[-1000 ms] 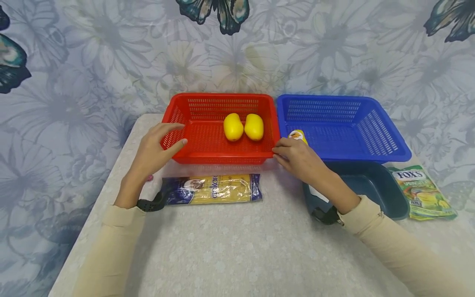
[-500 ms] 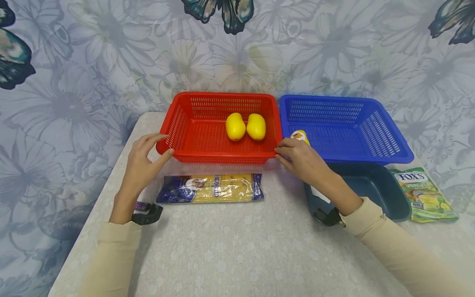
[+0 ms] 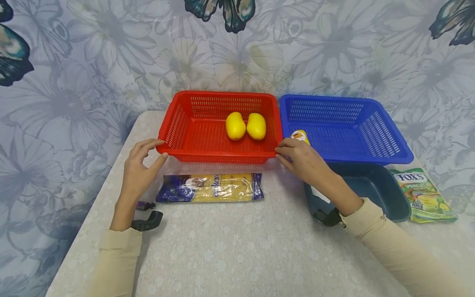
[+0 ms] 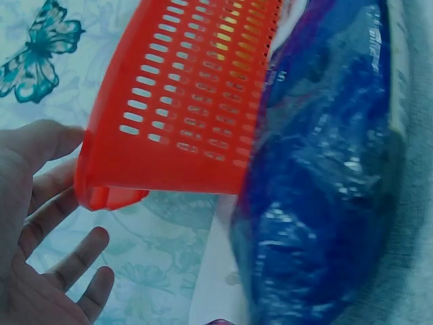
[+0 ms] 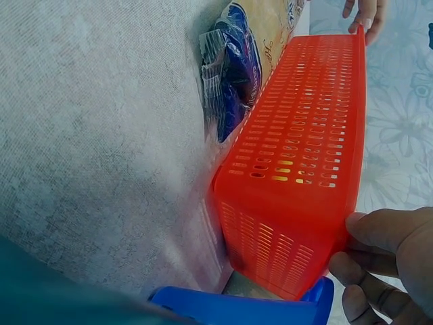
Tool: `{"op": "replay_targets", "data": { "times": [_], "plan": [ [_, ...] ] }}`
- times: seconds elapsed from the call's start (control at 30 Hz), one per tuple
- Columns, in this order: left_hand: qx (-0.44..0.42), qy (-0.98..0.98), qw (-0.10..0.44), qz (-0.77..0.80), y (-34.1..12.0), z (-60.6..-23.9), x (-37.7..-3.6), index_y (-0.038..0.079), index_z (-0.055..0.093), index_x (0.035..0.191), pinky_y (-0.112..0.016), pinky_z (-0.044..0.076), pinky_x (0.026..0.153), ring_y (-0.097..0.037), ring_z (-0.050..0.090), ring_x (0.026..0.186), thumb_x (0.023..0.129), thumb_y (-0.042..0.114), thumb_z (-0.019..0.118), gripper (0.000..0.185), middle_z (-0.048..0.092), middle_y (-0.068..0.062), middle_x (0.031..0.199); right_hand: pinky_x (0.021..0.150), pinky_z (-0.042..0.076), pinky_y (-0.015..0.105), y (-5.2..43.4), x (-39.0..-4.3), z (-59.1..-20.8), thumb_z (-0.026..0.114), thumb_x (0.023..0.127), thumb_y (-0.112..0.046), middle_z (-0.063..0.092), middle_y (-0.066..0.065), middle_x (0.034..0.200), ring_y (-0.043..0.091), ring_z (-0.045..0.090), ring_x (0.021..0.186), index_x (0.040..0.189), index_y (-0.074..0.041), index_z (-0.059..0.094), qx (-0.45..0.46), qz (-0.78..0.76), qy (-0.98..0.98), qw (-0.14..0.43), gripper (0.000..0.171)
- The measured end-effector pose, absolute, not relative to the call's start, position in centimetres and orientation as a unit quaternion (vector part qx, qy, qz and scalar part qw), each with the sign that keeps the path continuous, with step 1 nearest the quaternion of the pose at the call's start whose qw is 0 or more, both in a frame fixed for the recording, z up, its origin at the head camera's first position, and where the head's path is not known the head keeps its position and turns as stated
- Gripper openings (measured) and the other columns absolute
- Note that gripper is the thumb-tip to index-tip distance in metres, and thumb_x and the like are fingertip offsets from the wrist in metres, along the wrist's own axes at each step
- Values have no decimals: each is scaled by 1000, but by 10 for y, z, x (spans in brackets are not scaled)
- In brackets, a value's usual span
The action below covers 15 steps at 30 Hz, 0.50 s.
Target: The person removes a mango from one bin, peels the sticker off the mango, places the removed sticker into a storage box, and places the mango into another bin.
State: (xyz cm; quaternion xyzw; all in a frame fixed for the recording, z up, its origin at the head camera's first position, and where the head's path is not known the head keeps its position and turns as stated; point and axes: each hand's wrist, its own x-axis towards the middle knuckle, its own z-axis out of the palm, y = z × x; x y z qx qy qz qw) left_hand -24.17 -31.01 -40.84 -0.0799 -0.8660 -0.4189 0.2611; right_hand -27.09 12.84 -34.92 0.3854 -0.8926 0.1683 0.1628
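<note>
A red plastic basket (image 3: 208,153) with slotted walls stands at the back of the table, holding two yellow mangoes (image 3: 235,126). My left hand (image 3: 138,169) is at its front left corner; in the left wrist view the thumb and nearest fingers (image 4: 51,183) take the rim between them, while the other fingers stay spread. At the front right corner my right hand (image 3: 302,161) pinches the rim between thumb and fingers, clear in the right wrist view. A blue and yellow pasta packet (image 3: 211,188) lies just in front of the basket.
Right of the red basket stands a blue basket (image 3: 371,159) with a yellow-topped item (image 3: 300,135) partly behind my right hand. A dark teal tub (image 3: 397,206) and a green FOX'S candy bag (image 3: 423,194) lie at the right. A small purple item (image 3: 144,205) is by my left wrist.
My left hand has moved back from over the basket's left side, then come onto its front left corner. The right hand keeps its hold; the basket stays about where it was.
</note>
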Motion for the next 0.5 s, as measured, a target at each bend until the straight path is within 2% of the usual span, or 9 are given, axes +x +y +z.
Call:
{"op": "replay_targets", "data": {
  "times": [0.13, 0.2, 0.3, 0.5],
  "plan": [
    [-89, -859, 274, -423, -308, -412, -243, 7, 71, 122, -52, 37, 104, -28, 50, 127, 90, 14, 76, 33, 59, -5, 133, 85, 56, 40, 130, -270, -349, 75, 89, -7, 67, 13, 99, 26, 62, 89, 102, 5, 75, 382, 170, -894, 162, 18],
    [-88, -857, 278, -425, -308, -413, -243, 7, 71, 121, -53, 37, 106, -27, 50, 128, 90, 13, 76, 32, 59, -5, 134, 86, 56, 41, 130, -271, -350, 75, 89, -7, 67, 13, 99, 26, 63, 90, 102, 5, 76, 381, 170, -894, 163, 18],
    [-77, -857, 284, -423, -307, -415, -243, 9, 72, 122, -47, 39, 102, -23, 50, 128, 90, 13, 76, 32, 60, -1, 134, 85, 56, 40, 130, -272, -350, 75, 89, -7, 67, 13, 99, 25, 63, 89, 102, 4, 76, 385, 168, -893, 163, 17],
    [-61, -855, 294, -422, -305, -419, -241, 13, 72, 123, -26, 37, 92, -17, 52, 126, 90, 13, 76, 33, 61, 5, 134, 89, 54, 43, 132, -273, -344, 76, 89, -8, 68, 15, 104, 29, 64, 96, 103, 4, 74, 392, 161, -893, 153, 19]
  ]
}}
